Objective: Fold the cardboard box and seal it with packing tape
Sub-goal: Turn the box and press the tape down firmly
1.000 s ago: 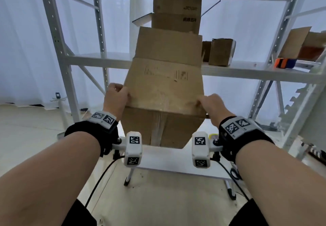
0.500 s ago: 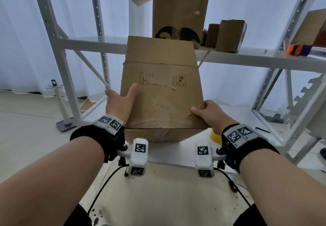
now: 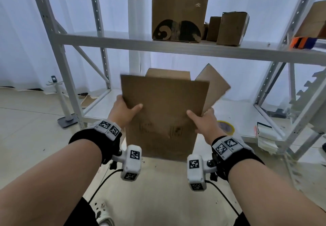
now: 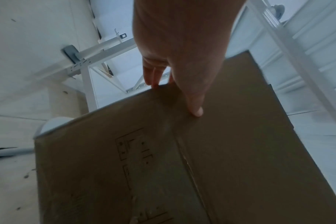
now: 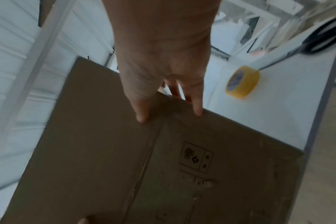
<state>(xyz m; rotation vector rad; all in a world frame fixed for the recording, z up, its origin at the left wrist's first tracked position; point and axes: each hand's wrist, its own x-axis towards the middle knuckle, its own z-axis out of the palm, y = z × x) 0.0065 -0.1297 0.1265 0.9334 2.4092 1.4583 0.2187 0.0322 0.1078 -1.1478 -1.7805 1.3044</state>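
Both hands hold the box [image 3: 164, 112] in mid-air before the rack [image 3: 176, 47], above its low shelf [image 3: 247, 118]: the left hand [image 3: 123, 112] has its grip pinching the box's 9 o'clock edge, thumb [image 4: 194, 106] on the near face and fingers [image 4: 152, 75] behind, and the right hand [image 3: 204, 123] pinches the 3 o'clock edge the same way. Flaps stand loose at the box's 12 and 1 o'clock. The tape [image 5: 242, 82] lies on the low shelf at 3 o'clock of the box, near the right hand, with scissors [image 5: 324, 39] farther along; more boxes [image 3: 178, 10] sit on the upper shelf.
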